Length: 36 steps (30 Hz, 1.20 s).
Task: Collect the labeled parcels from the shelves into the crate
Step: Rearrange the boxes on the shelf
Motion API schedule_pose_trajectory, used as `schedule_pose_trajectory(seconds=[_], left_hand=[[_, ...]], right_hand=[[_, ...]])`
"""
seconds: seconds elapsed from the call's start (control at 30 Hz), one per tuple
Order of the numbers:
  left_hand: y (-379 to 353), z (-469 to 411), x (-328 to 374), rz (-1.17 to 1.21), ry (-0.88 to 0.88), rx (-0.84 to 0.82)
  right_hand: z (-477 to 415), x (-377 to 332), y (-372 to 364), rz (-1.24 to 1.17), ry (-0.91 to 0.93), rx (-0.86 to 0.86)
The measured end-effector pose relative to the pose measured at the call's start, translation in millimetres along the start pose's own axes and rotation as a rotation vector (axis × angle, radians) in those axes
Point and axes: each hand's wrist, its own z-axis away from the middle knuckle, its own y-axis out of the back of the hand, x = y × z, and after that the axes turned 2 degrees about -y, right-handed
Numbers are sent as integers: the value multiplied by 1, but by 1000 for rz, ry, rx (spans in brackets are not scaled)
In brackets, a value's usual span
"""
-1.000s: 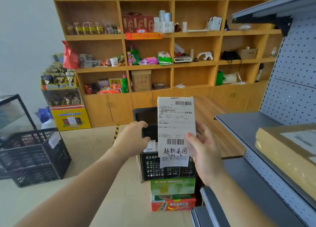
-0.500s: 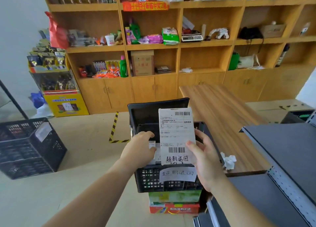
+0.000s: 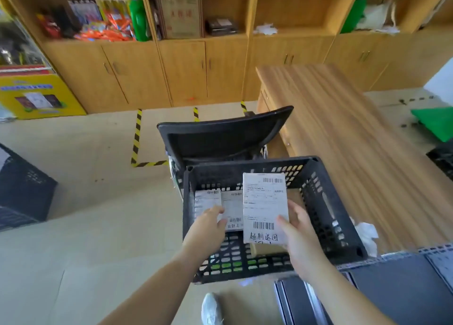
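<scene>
A black slotted crate stands in front of me, its lid tipped up at the back. My right hand grips a parcel with a white shipping label over the crate's inside. My left hand reaches into the crate's left side and its fingers touch another labeled parcel there. A third white-labeled parcel lies between them inside the crate. What lies under my hands is hidden.
A wooden counter runs along the crate's right side, with crumpled white paper at its near end. A grey metal shelf is at the lower right. Another black crate sits on the floor at left. Wooden cabinets stand behind.
The view has tilted down and come closer to the crate. My right hand lowered the labeled parcel into the crate's opening. My left hand went into the crate onto a parcel.
</scene>
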Motion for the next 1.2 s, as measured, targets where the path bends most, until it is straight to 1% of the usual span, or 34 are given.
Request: schedule_pose_trajectory(seconds=[0.1,0.17,0.23,0.27,0.33,0.5,0.67,0.73,0.87,0.97,1.03,1.07,1.2], left_hand=[[-20,-29,-6,107,61,-73],[-35,-46,-7,195,109,-139],[-50,-64,-9,259,172,-148],[-55,-70,-12,278,189,-124],[-60,-80,-17,312,210,-102],[-86,-121,-40,283,284,-155],[-99,-141,-49,279,407,-63],[-105,-145,-55,242,397,-44],[-111,-146,-66,147,325,-50],[-105,-145,-70,-79,242,-65],[-105,-146,-79,-245,207,-111],[-107,-147,-85,-291,201,-138],[-116,-152,-98,-325,173,-117]], right_hand=[[-36,16,-10,43,-90,36],[-60,23,-17,66,-147,30],[-90,34,-23,98,-223,3],[-101,39,-25,126,-241,-5],[-120,47,-29,201,-257,-31],[-168,72,-44,325,-282,-46],[-198,93,-54,478,-202,-28],[-207,101,-58,574,-157,-10],[-220,109,-64,656,-144,38],[-227,114,-65,657,-117,36],[-231,118,-64,671,-104,7],[-232,120,-63,689,-89,-10],[-241,126,-60,715,-31,-37]])
